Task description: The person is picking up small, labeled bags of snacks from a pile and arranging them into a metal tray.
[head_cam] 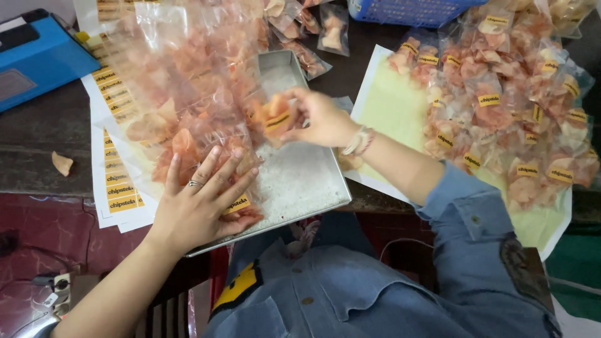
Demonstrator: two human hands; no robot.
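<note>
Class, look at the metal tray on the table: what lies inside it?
The metal tray holds clear bags of orange crackers, heaped at its left. The left hand presses one labelled bag. The tray floor beneath the heap is hidden.

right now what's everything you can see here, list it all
metal tray: one, silver, centre of the table
unlabelled chip bags: many, clear with orange chips, heaped on the tray's left side
small chip bag: one, clear with a yellow label, above the tray
labelled chip bags: many, orange chips, yellow labels, piled at right
label sheets: several, white with yellow stickers, under the left heap
yellow paper: one sheet, pale, under the right pile
blue machine: one, top left
blue basket: one, top edge
loose chip: one, orange, left table edge
left hand: ringed, flat on the bags at the tray's near corner
right hand: holds the small chip bag
</note>
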